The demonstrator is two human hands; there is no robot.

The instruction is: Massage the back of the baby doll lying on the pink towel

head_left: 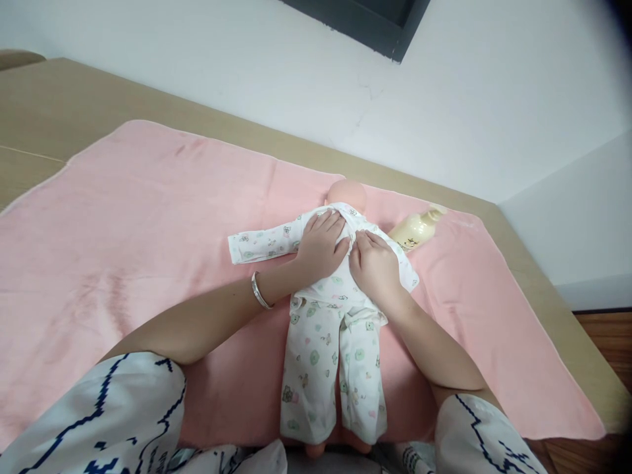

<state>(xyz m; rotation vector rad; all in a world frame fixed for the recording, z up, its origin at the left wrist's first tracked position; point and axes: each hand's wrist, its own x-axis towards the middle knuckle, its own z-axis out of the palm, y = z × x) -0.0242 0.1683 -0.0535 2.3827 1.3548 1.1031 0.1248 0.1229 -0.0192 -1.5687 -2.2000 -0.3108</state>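
Note:
A baby doll [345, 194] lies on a pink blanket [138, 224], head toward the wall, dressed in a white printed top [266, 242] and matching trousers [330, 368]. My left hand [320, 247] rests flat on the doll's chest, fingers together, pressing the top's fabric. My right hand [376, 263] lies beside it on the other half of the chest, fingertips curled onto the fabric at the front opening. A silver bangle [260, 290] sits on my left wrist. The doll's left sleeve stretches out flat to the left.
A cream-coloured bottle [417, 227] lies on the blanket just right of the doll's head. The blanket covers a beige table [54, 105] set against a white wall. Wooden floor [609, 342] shows at the far right.

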